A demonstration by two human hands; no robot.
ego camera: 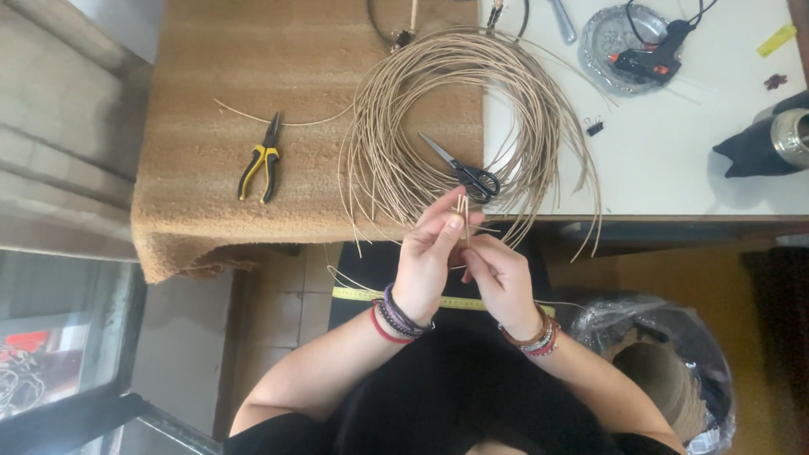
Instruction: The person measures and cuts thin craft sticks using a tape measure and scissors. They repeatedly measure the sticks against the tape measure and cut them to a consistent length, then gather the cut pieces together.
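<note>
Down near the desk's front edge, both hands meet over the lap. The left hand [430, 253] is closed in a pinch, thumb and forefinger pressed on a small bundle of thin reed pieces [464, 212] that stick up and cross just above the fingertips. The right hand [499, 278] is curled shut beside it, its fingers touching the lower part of the same reed pieces; the two hands touch. Both wrists wear stacked bracelets.

Just beyond the hands, a large loose coil of natural reed [472, 126] lies half on a tan woven mat [211, 101] and half on the white desk [674, 168], some strand ends hanging over the edge. Black-handled scissors [465, 171] rest inside the coil, near the fingertips. Yellow-and-black pliers [261, 160] lie on the mat, well apart to the left. A black glue gun [653, 57] sits on a silvery tray [602, 38] at the far right. A yellow measuring tape [354, 294] runs under the wrists.
</note>
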